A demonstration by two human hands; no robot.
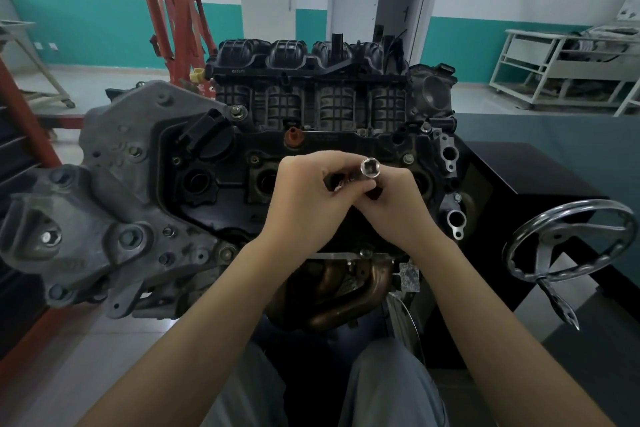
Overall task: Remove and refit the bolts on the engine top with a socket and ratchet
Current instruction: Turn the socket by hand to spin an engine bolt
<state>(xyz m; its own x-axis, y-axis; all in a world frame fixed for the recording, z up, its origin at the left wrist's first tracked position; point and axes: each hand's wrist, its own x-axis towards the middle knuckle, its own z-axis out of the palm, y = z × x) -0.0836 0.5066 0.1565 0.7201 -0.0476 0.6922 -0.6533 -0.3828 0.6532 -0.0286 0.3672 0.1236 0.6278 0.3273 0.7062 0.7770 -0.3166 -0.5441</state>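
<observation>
The engine (207, 184) stands in front of me, its black top cover (381, 149) facing up. My left hand (304, 194) and my right hand (398, 204) meet above the cover's middle. Between them they hold a chrome socket (370, 167), its open end turned up toward me. The fingers of both hands curl round the socket's lower part and a dark tool piece (372, 192) under it. The ratchet's handle is hidden by my hands. Small bolts sit along the cover's edge, one (408, 158) right of the socket and one (255, 159) left of my left hand.
A black intake manifold (311, 80) rises behind the cover. A chrome handwheel (568, 243) sticks out at the right of the stand. An orange engine crane (173, 10) stands at the back left, a white trolley (554, 73) at the back right. My knees are below the engine.
</observation>
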